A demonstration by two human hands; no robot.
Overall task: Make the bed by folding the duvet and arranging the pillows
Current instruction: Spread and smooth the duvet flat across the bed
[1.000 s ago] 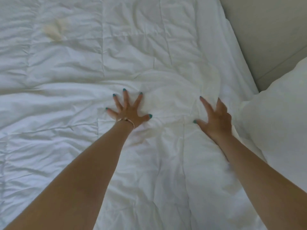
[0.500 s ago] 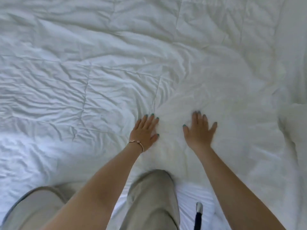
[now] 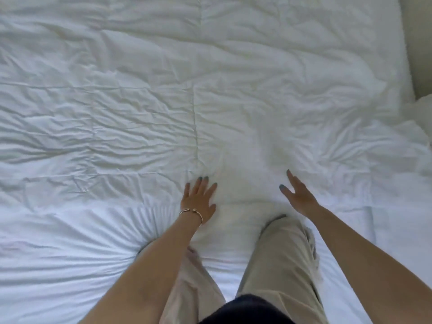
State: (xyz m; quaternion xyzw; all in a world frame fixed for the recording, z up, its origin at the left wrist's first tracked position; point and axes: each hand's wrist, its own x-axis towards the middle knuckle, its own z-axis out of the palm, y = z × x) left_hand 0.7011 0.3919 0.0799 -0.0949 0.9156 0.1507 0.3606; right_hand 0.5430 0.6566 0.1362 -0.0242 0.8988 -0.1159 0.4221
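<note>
Kneeling at the duvet's near edge, both palms flat and holding nothing.

The left hand [image 3: 198, 199] lies on the cloth with straight fingers pointing to about one o'clock; the right hand [image 3: 298, 195] is spread loose, fingers toward eleven, and whether it touches I cannot tell. The duvet [image 3: 210, 90] stretches from both toward twelve, its near edge running nine to three just beneath the wrists, equally close to each. A pillow [image 3: 424, 111] shows at two o'clock, nearer the right hand.
</note>
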